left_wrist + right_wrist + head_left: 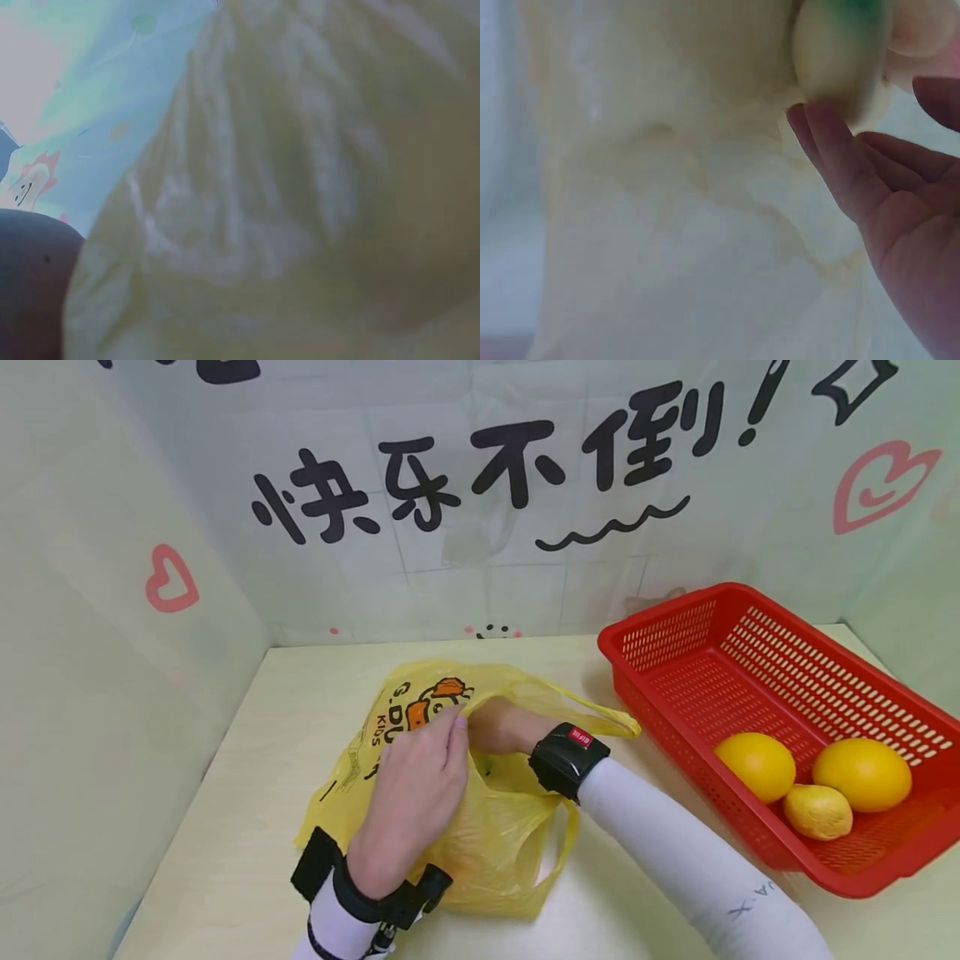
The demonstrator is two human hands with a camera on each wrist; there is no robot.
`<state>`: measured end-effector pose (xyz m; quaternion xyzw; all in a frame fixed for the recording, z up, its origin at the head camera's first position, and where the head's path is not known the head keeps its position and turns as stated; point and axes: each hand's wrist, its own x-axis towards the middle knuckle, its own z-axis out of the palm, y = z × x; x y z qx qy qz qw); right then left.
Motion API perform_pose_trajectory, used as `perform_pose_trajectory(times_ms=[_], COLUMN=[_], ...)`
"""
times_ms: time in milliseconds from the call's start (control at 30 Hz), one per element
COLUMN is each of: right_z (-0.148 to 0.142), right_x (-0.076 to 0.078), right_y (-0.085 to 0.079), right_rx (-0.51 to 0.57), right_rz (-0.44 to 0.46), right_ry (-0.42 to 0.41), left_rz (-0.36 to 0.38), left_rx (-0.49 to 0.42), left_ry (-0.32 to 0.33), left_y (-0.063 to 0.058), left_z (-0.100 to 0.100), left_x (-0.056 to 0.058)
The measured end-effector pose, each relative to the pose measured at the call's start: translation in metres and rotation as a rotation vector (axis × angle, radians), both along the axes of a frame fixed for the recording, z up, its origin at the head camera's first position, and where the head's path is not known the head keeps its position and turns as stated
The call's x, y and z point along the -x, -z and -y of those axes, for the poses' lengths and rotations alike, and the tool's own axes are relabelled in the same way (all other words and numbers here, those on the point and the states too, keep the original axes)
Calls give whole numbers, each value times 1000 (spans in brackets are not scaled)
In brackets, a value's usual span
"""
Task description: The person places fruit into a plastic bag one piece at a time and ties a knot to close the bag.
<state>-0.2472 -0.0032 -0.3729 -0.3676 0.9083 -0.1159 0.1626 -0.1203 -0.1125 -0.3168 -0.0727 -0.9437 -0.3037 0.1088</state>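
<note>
Standing on the one table (240, 760), left of the one red basket (690, 685), is one yellow plastic bag (487, 860). The left hand (420, 781) pinches its rim with thumb and fingers, the tips mostly hidden. The right hand (900, 187) is inside; its fingers lie fairly straight and close together, thumb apart, tips at a pale rounded object (832, 60) with a green patch. Three yellow fruits sit in the basket: two larger fruits (862, 774) and one smaller fruit (817, 812). Printing on the bag reads "G.DU…" and "KIDS", partly covered. Wall lettering (517, 456) reads "快乐不倒!", with two pink hearts (160, 581). One red label (580, 737) on the right wristband (558, 768) is too small to read.
</note>
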Motion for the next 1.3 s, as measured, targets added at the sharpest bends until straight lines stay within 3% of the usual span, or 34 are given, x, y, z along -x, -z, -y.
perform_pose_trajectory(times_ms=[133,233,367,500,667,800,1067,1300], right_z=[-18,-32,-48,-63,-89,-113,-172,-223], right_x=[-12,-18,-21,-26,-33,-36,-37,-30], right_y=[-19,-38,-61,-83,-109,-124,-134,-126], right_rx=[2,-23,-56,-59,-51,-45,-12,-45], right_rz=[-4,-20,36,74,60,37,-55,-31], right_ry=[38,-8,-45,0,65,162,327,417], left_rz=[0,6,12,24,25,27,32,36], left_rx=[-3,-6,2,2,-3,-5,9,0], left_ry=[-3,1,2,-12,-15,-12,-11,-3], left_y=[0,-1,-2,-3,-3,-3,-2,-1], left_z=[1,0,0,1,1,0,-1,-2], left_x=[-1,-1,0,0,0,0,-1,0])
